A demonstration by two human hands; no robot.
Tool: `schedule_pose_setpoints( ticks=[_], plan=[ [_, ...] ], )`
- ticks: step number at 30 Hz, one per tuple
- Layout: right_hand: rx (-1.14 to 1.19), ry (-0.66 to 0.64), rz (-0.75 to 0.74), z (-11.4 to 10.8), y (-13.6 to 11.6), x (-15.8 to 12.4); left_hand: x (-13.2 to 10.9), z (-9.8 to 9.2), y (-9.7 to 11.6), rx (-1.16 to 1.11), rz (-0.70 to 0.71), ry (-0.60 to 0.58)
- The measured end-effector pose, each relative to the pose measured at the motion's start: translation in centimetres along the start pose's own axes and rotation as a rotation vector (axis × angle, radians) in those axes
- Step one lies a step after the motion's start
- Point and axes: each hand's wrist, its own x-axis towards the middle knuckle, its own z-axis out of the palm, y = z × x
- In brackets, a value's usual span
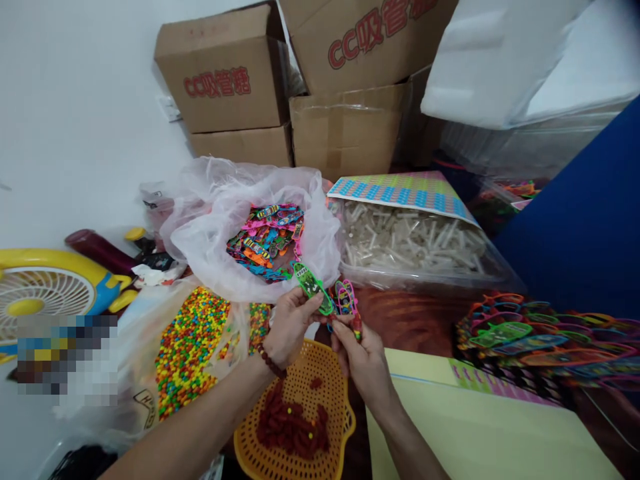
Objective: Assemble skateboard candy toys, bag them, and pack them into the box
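My left hand (290,327) pinches a green toy skateboard (311,287) just in front of a clear plastic bag (210,227) filled with several colourful toy skateboards (265,240). My right hand (363,353) is closed on a small bunch of pink and multicoloured toy skateboards (345,298) right beside the green one. Both hands hover above an orange perforated basket (310,373) that holds red pieces (293,423).
A bag of small coloured candies (187,347) lies at the left, beside a yellow fan (45,293). A clear bin of pale tubes (415,243) stands behind. Cardboard boxes (225,73) are stacked at the back. Yellow card sheets (475,427) and plastic toys (540,340) lie right.
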Motion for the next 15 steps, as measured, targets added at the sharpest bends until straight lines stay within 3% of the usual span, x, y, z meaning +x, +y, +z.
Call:
schedule_pose_setpoints(
  ticks=[4, 8, 12, 13, 15],
  plan=[
    [-0.148, -0.164, 0.079, -2.3, 0.7, -0.7, -0.9, -0.4, -0.7, 0.126, -0.089, -0.058],
    [-0.371, -0.014, 0.011, -5.1, 1.2, -1.8, -0.3, -1.4, 1.6, 0.347, -0.186, -0.176],
    [-0.555, 0.105, -0.039, -6.7, 2.7, -2.2, 4.5, -4.2, 7.0, 0.492, 0.107, 0.043],
    [-0.602, 0.093, -0.050, -6.7, 3.2, -2.1, 6.1, -5.1, 8.2, 0.591, 0.208, 0.105],
    [-0.691, 0.057, -0.065, -6.4, 4.4, -1.8, 9.5, -6.9, 9.4, 1.016, 0.308, 0.213]
  ],
)
